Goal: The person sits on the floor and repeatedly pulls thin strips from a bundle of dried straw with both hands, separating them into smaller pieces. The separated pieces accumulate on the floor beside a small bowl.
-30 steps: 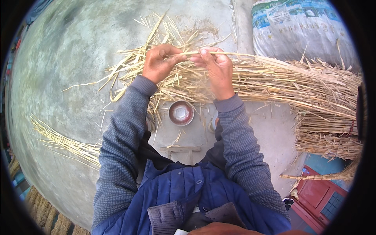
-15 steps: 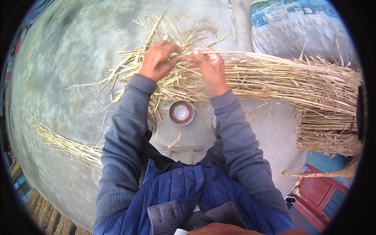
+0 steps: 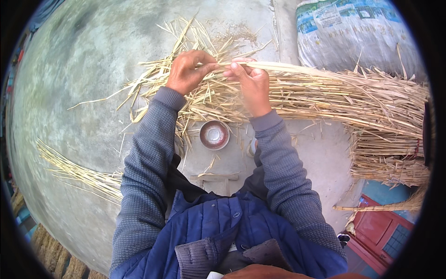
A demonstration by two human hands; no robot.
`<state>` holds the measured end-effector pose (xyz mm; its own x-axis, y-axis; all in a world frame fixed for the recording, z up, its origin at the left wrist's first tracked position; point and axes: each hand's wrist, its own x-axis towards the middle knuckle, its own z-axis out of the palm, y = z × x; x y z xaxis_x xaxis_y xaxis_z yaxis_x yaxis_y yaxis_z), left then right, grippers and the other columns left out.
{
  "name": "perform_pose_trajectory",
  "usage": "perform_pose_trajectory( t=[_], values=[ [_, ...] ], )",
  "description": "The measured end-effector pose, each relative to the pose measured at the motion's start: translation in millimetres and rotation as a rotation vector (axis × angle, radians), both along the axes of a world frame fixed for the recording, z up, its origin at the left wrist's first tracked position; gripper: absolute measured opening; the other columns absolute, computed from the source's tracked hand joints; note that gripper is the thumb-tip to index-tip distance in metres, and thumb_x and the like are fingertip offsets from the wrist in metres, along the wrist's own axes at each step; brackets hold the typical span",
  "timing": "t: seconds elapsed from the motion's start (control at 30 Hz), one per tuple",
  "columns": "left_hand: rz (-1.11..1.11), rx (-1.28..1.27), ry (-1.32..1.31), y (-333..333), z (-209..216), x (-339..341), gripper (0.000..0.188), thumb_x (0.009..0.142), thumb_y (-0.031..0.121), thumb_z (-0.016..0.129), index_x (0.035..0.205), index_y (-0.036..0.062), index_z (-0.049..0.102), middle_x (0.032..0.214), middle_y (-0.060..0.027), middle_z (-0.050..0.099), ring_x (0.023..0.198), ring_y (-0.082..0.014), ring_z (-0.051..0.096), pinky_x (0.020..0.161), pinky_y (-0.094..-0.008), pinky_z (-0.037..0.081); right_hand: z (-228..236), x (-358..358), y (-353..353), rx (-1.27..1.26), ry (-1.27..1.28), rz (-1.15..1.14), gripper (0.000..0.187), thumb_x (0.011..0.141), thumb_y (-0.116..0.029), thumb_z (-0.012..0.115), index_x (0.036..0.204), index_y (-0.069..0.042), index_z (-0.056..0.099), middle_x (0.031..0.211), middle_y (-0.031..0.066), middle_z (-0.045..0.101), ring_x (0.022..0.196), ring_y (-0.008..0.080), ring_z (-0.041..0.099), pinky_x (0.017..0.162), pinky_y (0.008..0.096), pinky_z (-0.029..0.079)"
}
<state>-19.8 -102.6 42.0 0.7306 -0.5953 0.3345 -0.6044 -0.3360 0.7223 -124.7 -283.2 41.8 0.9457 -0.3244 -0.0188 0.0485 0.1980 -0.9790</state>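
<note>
Both my hands are raised over a heap of dry straw, close together. A long pale reed stalk (image 3: 283,66) runs off to the right from between my fingers, with a flat leaf along it. My left hand (image 3: 189,69) pinches its left end between thumb and fingers. A little to the right, my right hand (image 3: 253,86) grips the same stalk with thumb on top. Under the hands lie loose straw pieces (image 3: 209,100), and a thick bundle of reed stalks (image 3: 320,95) stretches to the right.
A small reddish metal bowl (image 3: 214,135) stands on the concrete floor (image 3: 93,125) between my forearms. Thin peeled stalks (image 3: 83,173) lie at the left. A stuffed white and blue sack (image 3: 357,39) sits at the far right. Stacked bundles (image 3: 390,169) and a red door (image 3: 381,228) are at the right.
The stalk has shifted slightly in my fingers, and its flat leaf now shows wider beside my right hand. My right hand has moved a touch to the right.
</note>
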Motion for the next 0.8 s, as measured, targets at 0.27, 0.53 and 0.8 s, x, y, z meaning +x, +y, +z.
perform_pose_trajectory(
  t=[0.27, 0.53, 0.8],
  values=[
    [0.037, 0.059, 0.329, 22.5, 12.3, 11.0, 0.025, 0.086, 0.027, 0.08, 0.092, 0.0033, 0.075, 0.084, -0.0085, 0.074, 0.077, -0.0176, 0.069, 0.073, -0.0348, 0.053, 4.5, -2.7, -13.7, -0.01, -0.08, 0.004, 0.02, 0.1, -0.011, 0.063, 0.115, 0.002, 0.061, 0.102, 0.0133, 0.072, 0.091, 0.0184, 0.072, 0.078, 0.0286, 0.058],
    [0.013, -0.181, 0.47, -11.6, -2.7, -6.4, 0.023, 0.085, 0.024, 0.082, 0.092, 0.0018, 0.077, 0.082, -0.0075, 0.075, 0.073, -0.0151, 0.067, 0.069, -0.0324, 0.053, 4.3, -4.2, -5.8, -0.006, -0.039, -0.017, 0.019, 0.101, -0.015, 0.064, 0.107, 0.002, 0.059, 0.099, 0.0146, 0.072, 0.088, 0.0185, 0.072, 0.08, 0.0294, 0.059],
    [0.057, -0.446, 0.537, -12.2, -2.8, -1.7, 0.02, 0.09, 0.021, 0.078, 0.097, 0.0025, 0.074, 0.086, -0.0032, 0.075, 0.083, -0.0121, 0.069, 0.079, -0.0285, 0.055, -3.6, -6.8, -13.1, 0.119, 0.052, -0.039, 0.024, 0.1, -0.016, 0.065, 0.11, 0.004, 0.056, 0.099, 0.0174, 0.072, 0.087, 0.02, 0.073, 0.08, 0.0293, 0.059]
  ],
)
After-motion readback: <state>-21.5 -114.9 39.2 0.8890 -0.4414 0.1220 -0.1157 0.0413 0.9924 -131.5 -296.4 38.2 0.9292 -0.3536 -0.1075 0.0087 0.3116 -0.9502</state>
